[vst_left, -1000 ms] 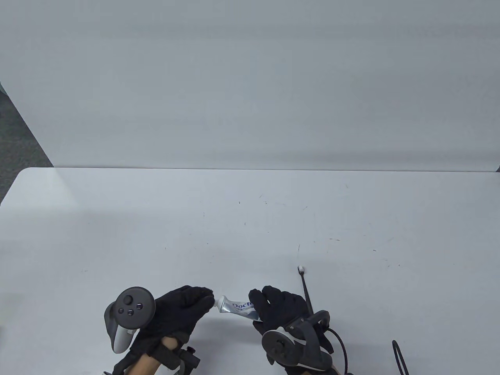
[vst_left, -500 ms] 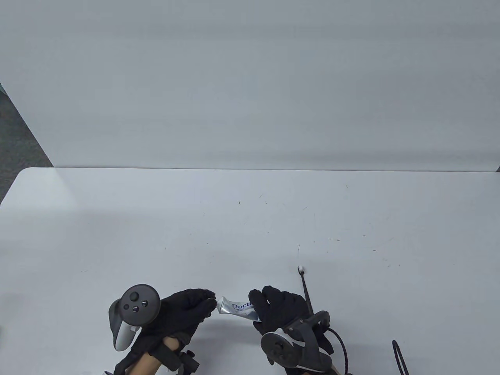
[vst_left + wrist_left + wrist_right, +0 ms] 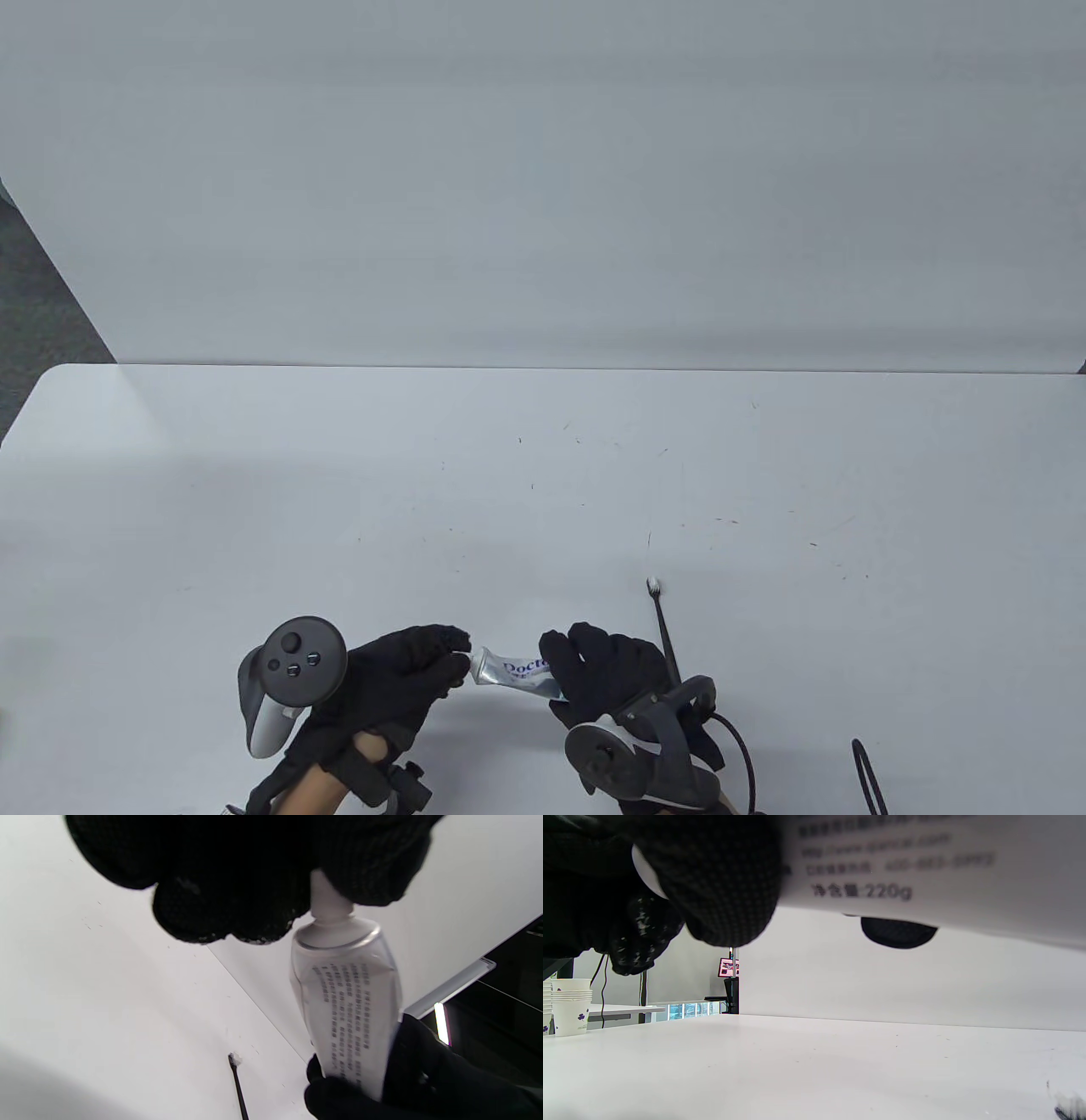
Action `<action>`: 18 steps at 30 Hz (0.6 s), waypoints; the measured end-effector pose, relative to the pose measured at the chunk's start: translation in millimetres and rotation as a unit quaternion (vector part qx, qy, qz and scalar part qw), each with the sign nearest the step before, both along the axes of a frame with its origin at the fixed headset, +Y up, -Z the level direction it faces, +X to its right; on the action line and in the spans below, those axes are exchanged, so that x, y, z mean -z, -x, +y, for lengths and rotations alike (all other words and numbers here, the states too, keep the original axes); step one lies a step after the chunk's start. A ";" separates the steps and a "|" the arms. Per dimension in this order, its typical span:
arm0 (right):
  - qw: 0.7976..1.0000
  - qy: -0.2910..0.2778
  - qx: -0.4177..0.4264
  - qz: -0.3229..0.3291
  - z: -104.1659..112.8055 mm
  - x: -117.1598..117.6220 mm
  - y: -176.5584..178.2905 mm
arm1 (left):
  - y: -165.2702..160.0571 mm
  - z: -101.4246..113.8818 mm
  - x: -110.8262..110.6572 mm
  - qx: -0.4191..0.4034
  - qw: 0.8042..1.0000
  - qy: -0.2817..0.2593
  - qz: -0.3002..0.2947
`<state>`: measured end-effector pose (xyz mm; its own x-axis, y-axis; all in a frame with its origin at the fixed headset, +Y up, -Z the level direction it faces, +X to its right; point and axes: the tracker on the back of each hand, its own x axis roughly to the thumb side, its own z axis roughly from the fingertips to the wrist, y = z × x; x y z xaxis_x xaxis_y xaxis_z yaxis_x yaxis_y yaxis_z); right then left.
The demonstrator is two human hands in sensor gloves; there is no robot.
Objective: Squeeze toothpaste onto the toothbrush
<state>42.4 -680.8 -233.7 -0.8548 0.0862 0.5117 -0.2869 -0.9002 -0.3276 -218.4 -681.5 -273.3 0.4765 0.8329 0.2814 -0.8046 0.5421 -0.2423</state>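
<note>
My right hand [image 3: 607,671] grips the body of a silver toothpaste tube [image 3: 509,666] and holds it level above the table's front edge. My left hand [image 3: 424,658] pinches the white cap [image 3: 326,897] at the tube's left end. The tube's back with its print shows in the left wrist view [image 3: 345,1010] and fills the top of the right wrist view [image 3: 925,866]. A black toothbrush [image 3: 663,624] lies on the table just right of my right hand, its white bristle head [image 3: 654,584] pointing away from me. It also shows in the left wrist view [image 3: 237,1082].
The white table [image 3: 543,475] runs back to a white wall panel [image 3: 543,187]. A black cable [image 3: 870,777] loops at the front right. A stack of paper cups [image 3: 570,1005] stands on another table far off in the right wrist view.
My left hand has shifted slightly right and turned at the wrist, its fingers still on the cap. The right hand, the tube and the toothbrush have stayed in place.
</note>
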 end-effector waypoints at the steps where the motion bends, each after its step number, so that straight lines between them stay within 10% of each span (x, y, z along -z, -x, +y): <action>1: 1.000 0.001 0.003 -0.001 -0.1 0.6 -0.9 | 0.2 0.1 -0.2 -0.015 1.000 -0.002 -0.008; 18: 1.000 0.013 0.017 0.007 0.3 1.6 -2.1 | -0.6 -11.8 0.7 -0.015 0.999 0.033 0.032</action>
